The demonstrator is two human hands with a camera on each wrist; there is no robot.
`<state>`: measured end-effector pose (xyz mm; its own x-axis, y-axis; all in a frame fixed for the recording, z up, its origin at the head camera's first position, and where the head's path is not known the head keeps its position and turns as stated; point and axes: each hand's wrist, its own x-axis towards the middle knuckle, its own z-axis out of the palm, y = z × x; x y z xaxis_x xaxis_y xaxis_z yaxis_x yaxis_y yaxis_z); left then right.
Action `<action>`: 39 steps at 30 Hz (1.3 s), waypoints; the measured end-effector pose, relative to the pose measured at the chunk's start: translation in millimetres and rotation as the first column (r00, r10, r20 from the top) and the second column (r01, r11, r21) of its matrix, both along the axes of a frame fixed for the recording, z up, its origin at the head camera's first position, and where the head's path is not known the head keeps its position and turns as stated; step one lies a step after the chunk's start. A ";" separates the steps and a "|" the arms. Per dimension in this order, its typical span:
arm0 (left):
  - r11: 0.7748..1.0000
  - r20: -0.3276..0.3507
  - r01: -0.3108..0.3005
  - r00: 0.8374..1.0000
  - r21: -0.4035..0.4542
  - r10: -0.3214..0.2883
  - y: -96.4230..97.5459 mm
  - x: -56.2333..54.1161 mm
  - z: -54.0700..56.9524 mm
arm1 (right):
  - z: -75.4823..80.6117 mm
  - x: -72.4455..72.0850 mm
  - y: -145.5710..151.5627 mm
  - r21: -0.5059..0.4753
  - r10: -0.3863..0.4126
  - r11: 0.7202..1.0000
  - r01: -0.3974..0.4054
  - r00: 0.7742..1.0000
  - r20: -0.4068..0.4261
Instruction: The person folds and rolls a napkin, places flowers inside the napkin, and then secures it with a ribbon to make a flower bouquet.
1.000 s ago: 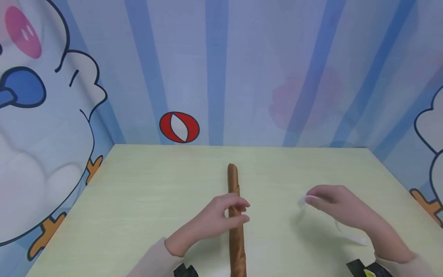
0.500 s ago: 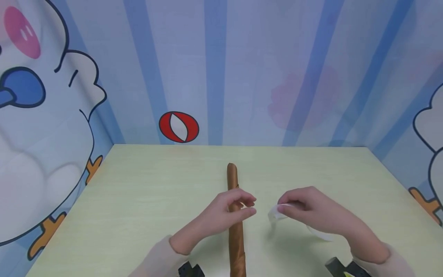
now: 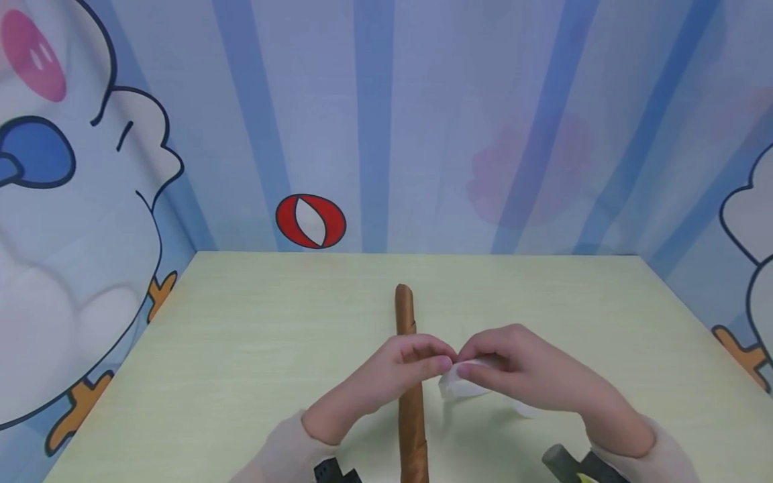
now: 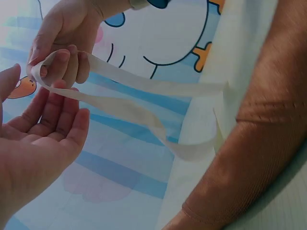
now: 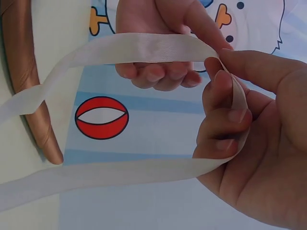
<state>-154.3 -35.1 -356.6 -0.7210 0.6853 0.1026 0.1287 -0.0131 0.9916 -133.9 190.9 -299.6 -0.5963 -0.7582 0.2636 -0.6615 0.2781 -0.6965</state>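
A white satin ribbon [image 5: 144,48] is pinched by my right hand [image 3: 537,369], its loop running behind the curled fingers in the right wrist view. Both ribbon lengths trail toward the table. My left hand [image 3: 392,376] reaches across a long, slim brown roll [image 3: 413,416]. Its fingertips come up beside the right hand's fingertips and the ribbon. In the left wrist view the left thumb stands apart from the left fingers [image 4: 64,115], which lie just under the ribbon. The roll lies lengthwise on the table, with a glossy, creased surface and seam-like folds.
The pale yellow-green table [image 3: 272,302] meets a blue striped backdrop [image 3: 423,121] at its back edge. Printed cartoon figures stand on both sides, and a red and white ball [image 3: 311,221] is printed behind. Dark devices [image 3: 335,471] sit at both wrists.
My right hand has moved left, bringing the ribbon close to the roll. The left hand has shifted slightly right, its thumb and forefinger drawing closer together. The roll stays in place.
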 end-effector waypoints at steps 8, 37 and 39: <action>0.993 0.018 0.030 0.999 0.117 -0.033 -4.9 1.7 9.5 | 7.9 -1.1 -7.5 -0.012 0.001 1.000 -0.001 1.000 -0.019; 0.994 -0.011 -0.087 0.996 0.062 0.087 -45.8 -2.1 29.7 | 23.9 -0.7 14.9 -0.018 -0.193 0.981 0.192 0.974 -0.116; 0.994 -0.006 -0.092 0.996 0.066 0.093 -47.6 -2.8 29.1 | 23.9 -0.3 18.1 -0.021 -0.202 0.979 0.201 0.972 -0.121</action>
